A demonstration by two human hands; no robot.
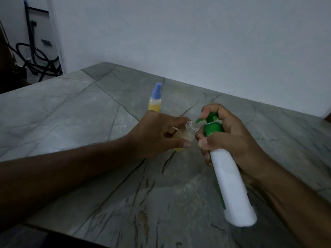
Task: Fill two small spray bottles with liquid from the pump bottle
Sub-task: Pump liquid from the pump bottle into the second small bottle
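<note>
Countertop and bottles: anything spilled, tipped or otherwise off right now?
No spill shows on the countertop. The capless small bottle in the left hand is tilted toward the pump bottle nozzle, deliberately. The capped spray bottle stands upright behind.

A grey stone table [75,108] with dark veins and rusty streaks spreads under and all round the grip. Behind the grip, past the table's far edge, stands a plain white wall [197,36]. Far off to the upper left of the grip, black cables [34,56] coil beside a white panel [40,33].
</note>
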